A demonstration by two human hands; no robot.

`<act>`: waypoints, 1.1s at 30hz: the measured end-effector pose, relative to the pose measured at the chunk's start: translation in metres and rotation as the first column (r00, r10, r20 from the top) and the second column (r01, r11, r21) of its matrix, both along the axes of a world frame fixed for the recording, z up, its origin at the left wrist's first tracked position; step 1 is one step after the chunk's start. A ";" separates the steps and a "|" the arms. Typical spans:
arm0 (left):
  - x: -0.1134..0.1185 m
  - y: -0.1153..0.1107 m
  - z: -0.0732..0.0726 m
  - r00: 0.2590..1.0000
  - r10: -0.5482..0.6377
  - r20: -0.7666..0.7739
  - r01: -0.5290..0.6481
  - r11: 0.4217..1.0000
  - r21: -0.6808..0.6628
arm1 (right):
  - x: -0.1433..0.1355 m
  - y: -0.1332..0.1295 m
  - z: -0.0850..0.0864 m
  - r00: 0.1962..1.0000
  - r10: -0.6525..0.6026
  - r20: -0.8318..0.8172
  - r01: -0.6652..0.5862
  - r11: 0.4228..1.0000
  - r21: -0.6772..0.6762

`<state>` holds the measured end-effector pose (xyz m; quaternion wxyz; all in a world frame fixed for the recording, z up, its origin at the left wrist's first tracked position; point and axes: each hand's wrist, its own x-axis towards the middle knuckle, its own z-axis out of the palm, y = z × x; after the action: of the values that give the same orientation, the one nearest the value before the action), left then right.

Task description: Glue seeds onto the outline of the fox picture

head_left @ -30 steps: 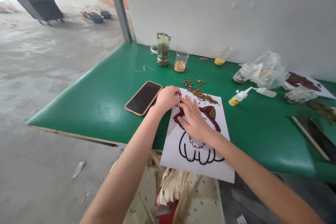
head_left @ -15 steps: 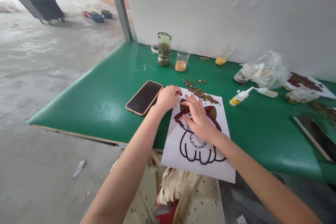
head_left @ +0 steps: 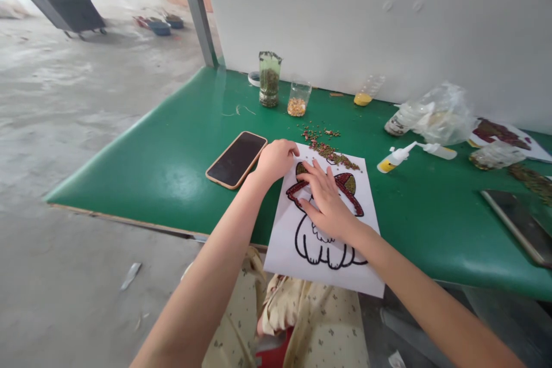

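A white sheet of paper (head_left: pixel 282 250) hangs a little over the table's near edge. It bears a black-outlined animal drawing (head_left: pixel 334 259), whose ears and head edge are filled with red and green grains (head_left: pixel 347 185). My left hand (head_left: pixel 277 160) rests at the sheet's upper left corner, fingers curled down onto it; their tips are partly hidden. Across the drawing's face lies my right hand (head_left: pixel 330 202), fingers spread and holding nothing I can see. Loose green and reddish grains (head_left: pixel 338 158) are heaped along the sheet's top edge, just beyond the right fingertips.
On the green table (head_left: pixel 172 144) lies a phone (head_left: pixel 237 159) beside my left hand. Behind stand a green cup of grains (head_left: pixel 269 80) and a clear cup of corn kernels (head_left: pixel 297 104). Rightward are glue bottles (head_left: pixel 393 160), a plastic bag (head_left: pixel 448 115) and another phone (head_left: pixel 517 227).
My right hand has shifted slightly down the drawing, its fingers still spread. My left hand stays at the paper's corner.
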<state>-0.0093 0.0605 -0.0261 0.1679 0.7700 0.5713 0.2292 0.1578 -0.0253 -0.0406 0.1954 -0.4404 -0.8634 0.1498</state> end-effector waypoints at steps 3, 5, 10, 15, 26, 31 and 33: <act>0.000 0.000 0.001 1.000 -0.003 -0.002 0.003 1.000 -0.002 | -0.001 0.000 0.000 1.000 0.001 -0.001 -0.001 1.000 0.004; 0.000 0.000 0.001 1.000 -0.006 -0.001 0.006 1.000 -0.002 | -0.002 0.000 0.000 1.000 0.004 -0.002 -0.004 1.000 0.005; 0.000 0.000 0.001 1.000 -0.005 -0.003 0.005 1.000 0.000 | -0.002 -0.001 0.000 1.000 0.009 0.007 -0.009 1.000 0.001; 0.000 0.001 0.000 1.000 -0.013 0.004 0.013 1.000 0.010 | -0.002 -0.001 0.002 1.000 -0.007 -0.013 0.007 1.000 0.012; 0.000 0.001 0.000 1.000 -0.007 0.003 0.007 1.000 0.003 | -0.005 -0.003 0.000 0.999 0.024 0.045 -0.027 0.997 0.070; 0.001 0.001 0.000 1.000 -0.002 -0.010 0.002 1.000 0.009 | -0.004 -0.003 -0.002 1.000 0.004 0.000 -0.004 0.993 0.115; 0.001 0.001 0.000 1.000 -0.002 -0.011 0.002 1.000 0.011 | -0.005 -0.003 -0.003 1.000 -0.005 0.002 0.005 0.992 0.127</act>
<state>-0.0083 0.0613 -0.0263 0.1608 0.7727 0.5704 0.2276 0.1529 -0.0280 -0.0437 0.2224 -0.4294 -0.8703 0.0934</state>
